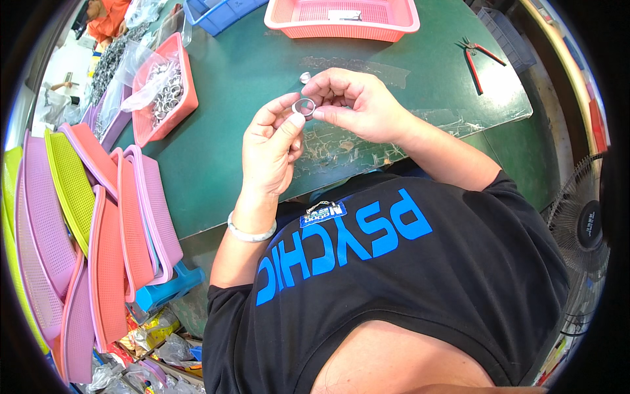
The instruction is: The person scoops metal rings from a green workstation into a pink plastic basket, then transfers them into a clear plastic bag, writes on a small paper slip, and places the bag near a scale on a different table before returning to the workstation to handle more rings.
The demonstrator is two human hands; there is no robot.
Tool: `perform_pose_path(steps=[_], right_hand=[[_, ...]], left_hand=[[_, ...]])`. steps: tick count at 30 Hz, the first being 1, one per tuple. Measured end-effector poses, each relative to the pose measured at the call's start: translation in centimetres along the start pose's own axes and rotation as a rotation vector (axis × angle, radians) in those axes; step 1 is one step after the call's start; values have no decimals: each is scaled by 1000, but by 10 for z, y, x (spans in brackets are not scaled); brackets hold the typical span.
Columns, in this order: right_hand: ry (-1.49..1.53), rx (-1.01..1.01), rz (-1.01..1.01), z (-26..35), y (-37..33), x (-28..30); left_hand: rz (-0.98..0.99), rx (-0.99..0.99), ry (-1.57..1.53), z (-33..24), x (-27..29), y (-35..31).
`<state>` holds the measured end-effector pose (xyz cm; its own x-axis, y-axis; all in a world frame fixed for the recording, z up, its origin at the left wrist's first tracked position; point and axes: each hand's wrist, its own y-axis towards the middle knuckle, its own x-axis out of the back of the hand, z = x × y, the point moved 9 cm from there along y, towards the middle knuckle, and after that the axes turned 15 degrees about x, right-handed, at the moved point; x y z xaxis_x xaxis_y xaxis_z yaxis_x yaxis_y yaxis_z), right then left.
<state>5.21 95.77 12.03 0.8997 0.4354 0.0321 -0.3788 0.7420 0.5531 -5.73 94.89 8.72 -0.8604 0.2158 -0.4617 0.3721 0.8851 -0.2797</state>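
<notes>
I pinch a shiny ring point(304, 101) with left hand point(270, 148) | right hand point(357, 105) pinches it too | over worktop's point(220, 131) near edge | pliers point(478, 73) by right corner

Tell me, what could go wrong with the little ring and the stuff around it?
The left hand pinches the shiny ring near its edge, so it might slip and roll across the green table. The right hand is close to a small shiny piece and could knock it away. The red-handled pliers lie near the table's right side; a bump might drop them.
</notes>
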Motion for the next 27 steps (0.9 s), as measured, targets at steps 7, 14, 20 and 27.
perform_pose_path(steps=[7, 14, 20, 27], right_hand=[[-88, 13, 9, -1, 3, 5], [-627, -101, 105, -58, 21, 37], [-793, -81, 121, -83, 25, 49], [-872, 51, 164, -78, 27, 44]], left_hand=[[12, 21, -31, 3, 2, 1], [-77, 126, -147, 15, 21, 8], [-103, -68, 831, 36, -9, 9], [332, -712, 1574, 78, -112, -3]])
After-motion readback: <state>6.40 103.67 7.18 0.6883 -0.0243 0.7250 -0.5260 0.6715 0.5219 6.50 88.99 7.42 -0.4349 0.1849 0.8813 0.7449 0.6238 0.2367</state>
